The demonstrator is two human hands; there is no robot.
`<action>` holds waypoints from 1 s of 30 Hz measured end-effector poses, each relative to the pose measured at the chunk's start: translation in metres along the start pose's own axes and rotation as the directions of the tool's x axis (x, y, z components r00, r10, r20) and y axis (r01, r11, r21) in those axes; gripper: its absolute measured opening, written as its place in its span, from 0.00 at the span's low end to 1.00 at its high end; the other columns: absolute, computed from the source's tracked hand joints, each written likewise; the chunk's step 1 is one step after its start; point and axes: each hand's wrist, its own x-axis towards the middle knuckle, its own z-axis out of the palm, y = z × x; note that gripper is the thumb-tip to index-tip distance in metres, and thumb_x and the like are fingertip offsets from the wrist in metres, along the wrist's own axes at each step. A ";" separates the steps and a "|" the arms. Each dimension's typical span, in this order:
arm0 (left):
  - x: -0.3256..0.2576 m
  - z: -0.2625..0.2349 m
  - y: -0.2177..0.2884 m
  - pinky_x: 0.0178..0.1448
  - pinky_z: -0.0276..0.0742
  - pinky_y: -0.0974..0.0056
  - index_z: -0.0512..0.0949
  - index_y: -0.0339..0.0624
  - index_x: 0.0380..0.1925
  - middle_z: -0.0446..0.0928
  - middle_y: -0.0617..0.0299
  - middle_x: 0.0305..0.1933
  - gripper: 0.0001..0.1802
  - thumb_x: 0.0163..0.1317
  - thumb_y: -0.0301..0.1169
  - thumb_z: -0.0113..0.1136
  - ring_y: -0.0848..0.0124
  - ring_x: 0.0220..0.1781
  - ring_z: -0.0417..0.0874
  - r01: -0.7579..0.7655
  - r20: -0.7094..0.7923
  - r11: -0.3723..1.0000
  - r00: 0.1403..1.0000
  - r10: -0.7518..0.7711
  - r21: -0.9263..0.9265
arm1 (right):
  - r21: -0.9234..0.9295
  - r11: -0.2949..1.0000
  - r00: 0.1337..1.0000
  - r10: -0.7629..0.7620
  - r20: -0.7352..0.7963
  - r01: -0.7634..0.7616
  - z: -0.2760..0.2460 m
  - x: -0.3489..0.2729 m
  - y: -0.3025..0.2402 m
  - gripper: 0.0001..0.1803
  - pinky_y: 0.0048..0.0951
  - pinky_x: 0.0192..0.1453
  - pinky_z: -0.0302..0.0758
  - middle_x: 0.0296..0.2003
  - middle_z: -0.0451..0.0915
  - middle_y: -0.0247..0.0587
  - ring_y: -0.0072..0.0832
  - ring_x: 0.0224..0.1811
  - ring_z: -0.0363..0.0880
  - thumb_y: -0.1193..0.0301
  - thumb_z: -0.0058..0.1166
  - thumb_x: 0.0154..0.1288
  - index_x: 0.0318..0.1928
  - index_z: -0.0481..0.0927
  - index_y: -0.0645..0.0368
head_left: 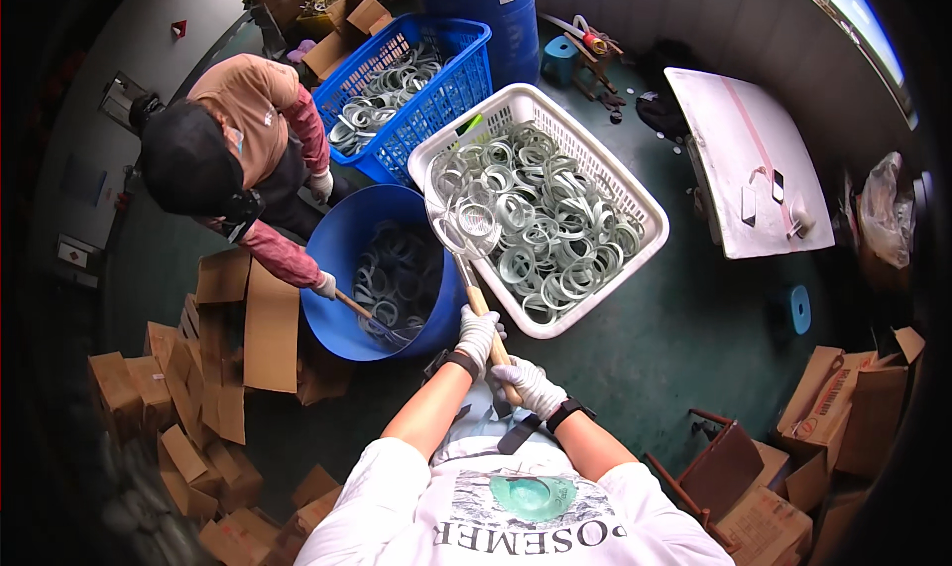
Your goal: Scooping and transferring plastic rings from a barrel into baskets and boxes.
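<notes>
Both my hands wear white knit gloves and grip the wooden handle of a wire scoop (478,296). My left hand (478,336) wraps the middle of the handle; my right hand (532,385) closes round it near its lower end. The scoop's wire head lies over the left side of a white plastic basket (635,182), with rings in and around it; where wire ends and rings begin is hard to make out. Many pale greenish-grey rings (560,224) fill the basket. Left of it stands a blue barrel (327,231) with more rings inside.
A co-worker (243,120) at the left holds a wooden-handled wire tool (362,311) in the barrel. Behind stand a blue crate (466,50) of rings and a blue drum (496,30). Cardboard boxes (270,318) crowd the left; a white table (734,149) and blue stool (798,309) are right.
</notes>
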 end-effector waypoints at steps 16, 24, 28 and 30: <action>-0.023 -0.083 -0.031 0.37 0.80 0.54 0.67 0.44 0.41 0.71 0.60 0.24 0.16 0.53 0.20 0.56 0.66 0.25 0.76 0.347 0.281 0.642 0.937 -0.207 -0.684 | -0.616 0.768 0.983 0.172 -0.064 -0.174 0.046 -0.008 -0.008 0.17 0.22 0.33 0.70 0.26 0.75 0.31 0.19 0.26 0.71 0.65 0.62 0.57 0.41 0.76 0.62; -0.039 -0.159 -0.015 0.46 0.81 0.46 0.70 0.37 0.30 0.73 0.54 0.23 0.09 0.51 0.16 0.57 0.56 0.29 0.80 0.523 0.399 0.463 0.850 -0.343 -0.716 | -0.628 0.700 0.919 0.388 -0.066 -0.340 0.084 0.022 0.000 0.21 0.22 0.41 0.72 0.33 0.75 0.30 0.17 0.34 0.72 0.67 0.62 0.55 0.48 0.75 0.62; -0.024 -0.202 -0.038 0.53 0.78 0.45 0.71 0.37 0.29 0.76 0.52 0.28 0.07 0.51 0.16 0.57 0.55 0.35 0.80 0.612 0.493 0.288 0.778 -0.390 -0.737 | -0.593 0.669 0.852 0.521 -0.056 -0.448 0.116 0.050 -0.003 0.21 0.21 0.41 0.72 0.33 0.76 0.30 0.17 0.33 0.73 0.67 0.62 0.56 0.48 0.75 0.62; -0.012 -0.220 -0.055 0.55 0.76 0.45 0.71 0.36 0.31 0.76 0.50 0.32 0.07 0.53 0.17 0.56 0.54 0.39 0.80 0.639 0.531 0.221 0.749 -0.396 -0.737 | -0.609 0.652 0.829 0.559 -0.017 -0.452 0.115 0.069 0.009 0.20 0.20 0.41 0.72 0.33 0.76 0.30 0.18 0.32 0.73 0.67 0.62 0.56 0.47 0.76 0.62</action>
